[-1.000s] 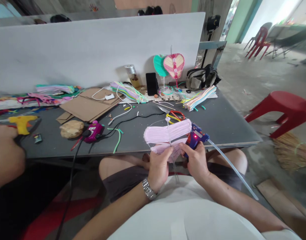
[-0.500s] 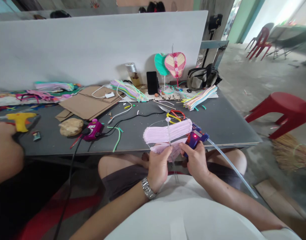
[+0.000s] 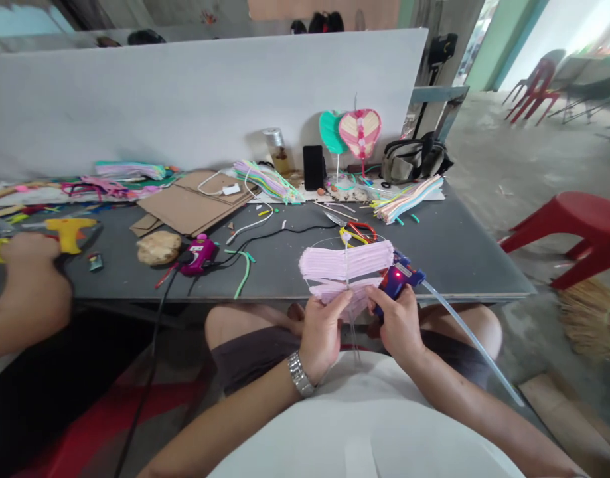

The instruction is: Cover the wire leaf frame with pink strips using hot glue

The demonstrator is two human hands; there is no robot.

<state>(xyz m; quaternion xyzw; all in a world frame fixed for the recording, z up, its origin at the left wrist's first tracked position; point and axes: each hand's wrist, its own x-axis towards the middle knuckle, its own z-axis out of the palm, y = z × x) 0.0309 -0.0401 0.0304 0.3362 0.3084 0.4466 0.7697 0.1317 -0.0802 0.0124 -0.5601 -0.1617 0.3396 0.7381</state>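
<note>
Lilac ribbed fuzzy panel point(image 3: 367, 260), pinched in left hand point(image 3: 320, 332); blue plastic glue gun point(image 3: 395, 279), gripped in right hand point(image 3: 403, 325); possible scorching from contact.

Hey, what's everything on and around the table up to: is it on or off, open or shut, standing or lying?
Blue glue gun: red light on, held in right hand
Pale pink piece: gripped by left hand
Phone: standing upright, screen dark
Jar: lid on
Heart-shaped fan: standing upright
Scissors: lying down; blades' opening unclear
Cardboard: lying flat
</note>
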